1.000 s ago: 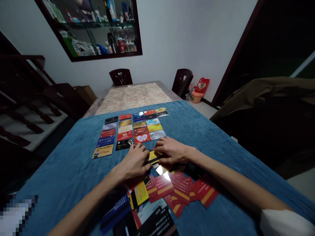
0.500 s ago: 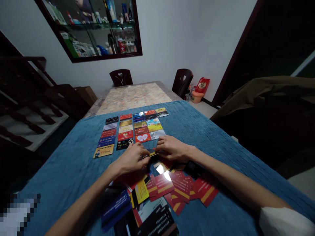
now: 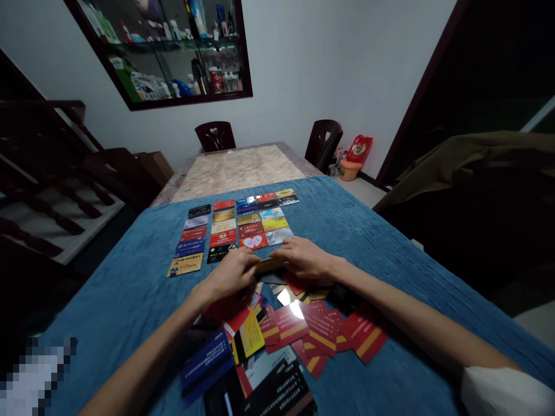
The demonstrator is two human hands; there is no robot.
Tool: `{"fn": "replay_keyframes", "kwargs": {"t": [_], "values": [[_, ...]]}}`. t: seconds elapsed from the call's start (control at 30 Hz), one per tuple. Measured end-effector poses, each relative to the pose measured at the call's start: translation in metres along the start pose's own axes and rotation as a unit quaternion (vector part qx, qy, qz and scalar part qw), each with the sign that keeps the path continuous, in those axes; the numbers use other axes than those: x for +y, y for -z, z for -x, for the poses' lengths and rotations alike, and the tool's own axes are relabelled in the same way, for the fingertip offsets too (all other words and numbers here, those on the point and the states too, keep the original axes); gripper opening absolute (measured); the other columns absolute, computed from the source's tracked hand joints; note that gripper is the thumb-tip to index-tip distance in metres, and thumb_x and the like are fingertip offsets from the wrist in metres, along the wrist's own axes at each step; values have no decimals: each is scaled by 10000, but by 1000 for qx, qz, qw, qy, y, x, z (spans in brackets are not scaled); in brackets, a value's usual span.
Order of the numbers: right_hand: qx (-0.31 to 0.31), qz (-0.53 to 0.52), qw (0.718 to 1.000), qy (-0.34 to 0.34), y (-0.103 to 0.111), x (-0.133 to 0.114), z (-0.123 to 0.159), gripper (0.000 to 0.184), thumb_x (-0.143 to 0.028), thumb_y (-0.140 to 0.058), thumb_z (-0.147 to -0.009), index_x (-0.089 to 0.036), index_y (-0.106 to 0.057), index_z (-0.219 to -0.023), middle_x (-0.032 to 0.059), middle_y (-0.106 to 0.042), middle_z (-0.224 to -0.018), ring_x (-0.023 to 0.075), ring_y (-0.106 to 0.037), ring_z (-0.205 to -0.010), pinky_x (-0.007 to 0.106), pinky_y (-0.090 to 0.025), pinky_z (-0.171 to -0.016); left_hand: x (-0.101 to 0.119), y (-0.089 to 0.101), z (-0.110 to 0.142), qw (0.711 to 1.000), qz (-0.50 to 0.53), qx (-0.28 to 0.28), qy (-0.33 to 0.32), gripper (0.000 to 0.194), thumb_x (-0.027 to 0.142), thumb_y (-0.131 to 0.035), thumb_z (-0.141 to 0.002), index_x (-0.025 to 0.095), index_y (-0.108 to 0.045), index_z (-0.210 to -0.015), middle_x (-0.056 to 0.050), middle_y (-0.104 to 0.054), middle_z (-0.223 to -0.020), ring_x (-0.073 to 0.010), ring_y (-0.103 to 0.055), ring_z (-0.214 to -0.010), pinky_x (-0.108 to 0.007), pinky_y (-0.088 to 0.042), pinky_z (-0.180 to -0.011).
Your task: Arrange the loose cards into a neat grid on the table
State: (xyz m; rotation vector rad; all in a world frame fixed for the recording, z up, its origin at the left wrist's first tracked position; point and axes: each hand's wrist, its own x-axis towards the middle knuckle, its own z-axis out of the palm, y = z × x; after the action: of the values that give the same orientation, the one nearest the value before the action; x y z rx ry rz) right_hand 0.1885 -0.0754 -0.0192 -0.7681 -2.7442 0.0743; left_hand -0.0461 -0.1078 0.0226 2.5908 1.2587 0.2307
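My left hand (image 3: 236,270) and my right hand (image 3: 303,258) pinch the two ends of one card (image 3: 269,265), its edge tilted toward me. Its printed face is mostly hidden by the angle and my fingers. Just beyond, cards lie in neat columns, among them a red card with a white heart (image 3: 254,241), a silver card (image 3: 278,235) and a black VIP card (image 3: 219,253). Below my hands spreads a loose, overlapping pile with red cards (image 3: 318,326), a yellow card (image 3: 250,338), blue cards (image 3: 207,361) and black cards (image 3: 277,390).
A blue cloth (image 3: 359,248) covers the near part of the table; the patterned tabletop (image 3: 238,167) shows beyond it. Two dark chairs (image 3: 215,136) stand at the far side. A brown cloth (image 3: 468,167) drapes over something at right. Stair railings are at left.
The card between my hands has turned, so more of its golden-brown edge shows. My hands have shifted slightly up and apart. The laid-out cards and the pile stay as they were.
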Motion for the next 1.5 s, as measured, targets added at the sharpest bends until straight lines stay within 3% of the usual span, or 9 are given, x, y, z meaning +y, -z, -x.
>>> {"fn": "replay_keyframes", "kwargs": {"t": [0.27,0.53,0.9,1.07,1.5], "values": [[5,-1,1000,-10,-4,3,0,410,-115,-598,-839,-197,-587,-1241,84,-679,-1004,208,-583,-918,341,-429,-810,-7,-7,-2,1000,-3,17,14,255,93,-470,-839,166,-704,-770,-58,-651,-812,-183,-584,-781,-277,-432,-719],[-9,14,999,-30,-3,3,-1,408,-136,-582,-852,-186,-583,-1257,98,-693,-1045,220,-602,-946,338,-422,-810,-7,-13,-2,999,22,42,15,440,21,-482,-804,172,-706,-1151,-92,-707,-1012,-217,-629,-937,-326,-480,-853],[17,62,998,-2,-1,0,0,456,-169,-605,-851,-175,-542,-1303,102,-673,-1058,226,-581,-968,351,-393,-842,-9,-14,-3,995,16,96,5,275,36,-499,-789,165,-723,-885,-68,-697,-860,-209,-597,-849,-318,-462,-781],[51,86,995,-1,-3,-1,0,564,-187,-635,-851,-169,-466,-1389,120,-639,-1120,242,-570,-1024,355,-392,-836,-9,-13,-3,992,26,127,-7,285,26,-495,-767,157,-706,-905,-60,-695,-836,-204,-581,-821,-309,-451,-750],[95,110,989,-9,-7,-3,-2,437,-192,-604,-872,-124,-492,-1288,150,-615,-1151,253,-561,-1057,365,-409,-853,-14,-16,-3,989,21,148,-3,252,36,-472,-762,159,-675,-847,-61,-690,-840,-206,-579,-802,-315,-440,-734]]}}
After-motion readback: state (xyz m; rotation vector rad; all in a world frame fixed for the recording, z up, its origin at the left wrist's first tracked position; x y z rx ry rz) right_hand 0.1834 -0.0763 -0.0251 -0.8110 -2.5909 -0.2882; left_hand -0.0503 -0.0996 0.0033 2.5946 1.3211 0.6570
